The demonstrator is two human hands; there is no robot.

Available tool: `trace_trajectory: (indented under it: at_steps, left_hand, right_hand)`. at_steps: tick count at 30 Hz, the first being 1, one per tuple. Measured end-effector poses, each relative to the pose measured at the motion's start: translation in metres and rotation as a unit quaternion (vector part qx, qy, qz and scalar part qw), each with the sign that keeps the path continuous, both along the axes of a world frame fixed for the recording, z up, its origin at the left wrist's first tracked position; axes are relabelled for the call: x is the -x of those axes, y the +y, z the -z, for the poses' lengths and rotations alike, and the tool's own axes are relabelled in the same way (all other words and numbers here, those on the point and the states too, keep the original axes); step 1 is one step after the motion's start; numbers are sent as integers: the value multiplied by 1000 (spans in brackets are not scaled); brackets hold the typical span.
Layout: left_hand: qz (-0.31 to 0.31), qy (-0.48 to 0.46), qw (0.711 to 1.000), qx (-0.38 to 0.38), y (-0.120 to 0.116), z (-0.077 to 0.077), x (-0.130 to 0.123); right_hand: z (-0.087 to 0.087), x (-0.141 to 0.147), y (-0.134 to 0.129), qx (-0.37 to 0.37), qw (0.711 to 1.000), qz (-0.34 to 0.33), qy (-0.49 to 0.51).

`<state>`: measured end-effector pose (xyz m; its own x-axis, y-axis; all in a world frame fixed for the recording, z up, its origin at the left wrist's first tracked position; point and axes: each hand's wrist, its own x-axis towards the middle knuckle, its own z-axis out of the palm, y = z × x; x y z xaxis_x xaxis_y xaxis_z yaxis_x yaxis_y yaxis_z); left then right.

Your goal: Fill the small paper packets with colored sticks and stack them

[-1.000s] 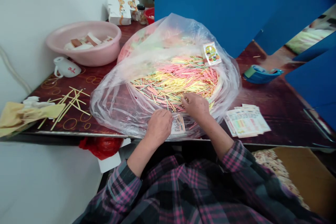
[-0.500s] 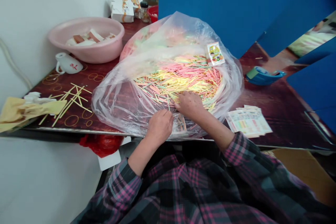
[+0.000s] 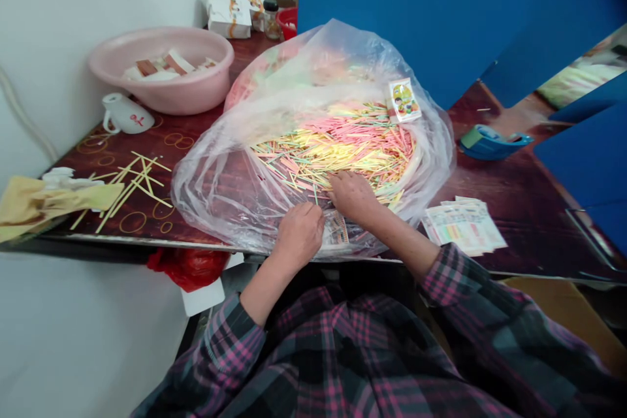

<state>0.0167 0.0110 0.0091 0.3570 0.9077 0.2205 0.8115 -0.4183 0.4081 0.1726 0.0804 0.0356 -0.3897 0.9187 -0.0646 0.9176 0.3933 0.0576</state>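
Note:
A large clear plastic bag [image 3: 215, 176] lies spread on the table, its mouth facing me. Inside is a heap of thin sticks [image 3: 343, 144] in pink, yellow and green. My left hand [image 3: 300, 233] is closed at the bag's near edge, fingertips pinched together; a green stick [image 3: 315, 194] shows just beyond them, and I cannot tell whether they grip it. My right hand [image 3: 353, 197] rests with curled fingers on the near side of the heap; its fingertips are hidden. A small printed packet [image 3: 336, 230] lies flat between my hands.
Another printed packet [image 3: 404, 100] sits on the bag's right side. Flat packets [image 3: 464, 226] and a blue tape dispenser [image 3: 494, 142] lie to the right. Leftward are a pink basin [image 3: 196, 95], a tipped white mug [image 3: 127, 113] and loose yellow sticks [image 3: 140, 179]. Blue panels [image 3: 392, 6] stand behind.
Both hands have stayed in nearly the same place, with only slight finger movement at the heap. The view has shifted a little.

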Motion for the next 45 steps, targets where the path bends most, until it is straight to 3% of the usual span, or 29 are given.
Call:
trace_trajectory:
  at_steps: [6, 12, 16, 22, 26, 31, 37, 40, 45]
  left_hand:
    - [1, -1, 1000, 8, -1, 0, 0]
    - [1, -30, 999, 20, 1, 1, 2]
    - [28, -92, 994, 48, 3, -6, 9]
    - [76, -123, 988, -52, 14, -25, 8]
    - [122, -124, 984, -34, 25, -22, -5]
    - [137, -138, 981, -20, 26, -13, -12]
    - [113, -146, 981, -58, 20, -27, -1]
    - [103, -142, 981, -81, 23, -33, 2]
    - [148, -123, 980, -41, 30, -29, 1]
  right_hand:
    - [14, -7, 2, -5, 996, 4, 89]
    - [7, -17, 4, 38, 977, 37, 208]
    - [5, -28, 6, 77, 933, 65, 346]
    - [12, -35, 4, 108, 853, 51, 508]
    - [15, -35, 4, 102, 856, 10, 507]
    - [16, -35, 5, 102, 855, -51, 507]
    - [13, -33, 6, 89, 849, 17, 520]
    - [10, -31, 4, 128, 835, -14, 535]
    - [9, -31, 2, 144, 842, -55, 517]
